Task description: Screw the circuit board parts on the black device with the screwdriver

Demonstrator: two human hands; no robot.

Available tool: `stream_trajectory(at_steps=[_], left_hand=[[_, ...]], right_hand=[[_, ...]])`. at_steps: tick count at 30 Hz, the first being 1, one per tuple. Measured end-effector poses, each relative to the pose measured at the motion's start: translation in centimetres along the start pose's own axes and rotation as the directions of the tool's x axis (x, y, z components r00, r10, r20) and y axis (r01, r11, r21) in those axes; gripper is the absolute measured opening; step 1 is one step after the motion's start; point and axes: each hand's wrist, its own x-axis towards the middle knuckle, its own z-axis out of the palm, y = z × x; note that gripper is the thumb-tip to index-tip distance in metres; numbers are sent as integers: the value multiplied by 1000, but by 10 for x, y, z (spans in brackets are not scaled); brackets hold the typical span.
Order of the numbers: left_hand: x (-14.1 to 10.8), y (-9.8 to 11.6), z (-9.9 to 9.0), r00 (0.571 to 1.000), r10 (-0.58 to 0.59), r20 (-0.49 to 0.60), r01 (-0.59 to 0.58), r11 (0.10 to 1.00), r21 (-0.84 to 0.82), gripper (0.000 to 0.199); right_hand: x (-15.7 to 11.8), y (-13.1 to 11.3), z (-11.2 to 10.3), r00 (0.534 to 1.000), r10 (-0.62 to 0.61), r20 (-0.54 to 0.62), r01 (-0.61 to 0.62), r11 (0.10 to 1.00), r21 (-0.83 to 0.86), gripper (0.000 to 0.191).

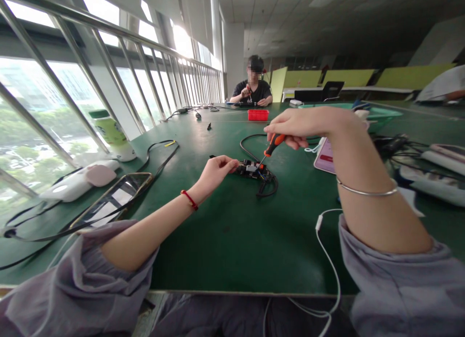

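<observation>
One small black wired assembly (250,168) mid-frame, pinched by the left hand (220,168), should be braced against the orange-and-black-handled metal screwdriver (273,144) gripped by the right hand (297,123).

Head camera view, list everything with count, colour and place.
Table: 1, green, foreground
Wired device: 1, mostly black, centre
Screwdriver: 1, orange and black, tip at device
Box: 1, red, far side
Cup: 1, green and white, left
Phone: 1, dark, front left
Gadget: 1, white, far left
Flat object: 1, purple, right of centre
Tray: 1, green, rear right
Cables: several, black and white, both sides
Railing: 1, silver, left
Windows: several, bright, left
Partitions: several, yellow-green, background
People: 2, black top across table, white top at right edge
Sleeves: 2, greyish, lower corners
Left hand: 1, red bracelet, pinching device's left end
Right hand: 1, silver bangle, holding screwdriver
</observation>
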Motion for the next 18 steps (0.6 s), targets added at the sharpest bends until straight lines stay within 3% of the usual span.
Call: stream_trajectory(at_steps=[3, 6, 12, 18], left_hand=[[-1, 0, -3, 996, 40, -81, -31, 994, 108, 32], [-1, 0, -5, 996, 43, -75, -33, 992, 125, 29], [2, -2, -3, 999, -21, -44, 21, 1000, -23, 38], [3, -3, -3, 998, -50, -39, 47, 997, -68, 48]], right_hand=[[0, 1, -2, 997, -55, -57, 54, 998, -11, 39], [-1, 3, -4, 989, -124, -80, 120, 992, -47, 39], [-3, -2, 0, 1000, 13, 4, -13, 1000, -28, 46], [-3, 5, -5, 990, -112, -84, 107, 992, -67, 46]])
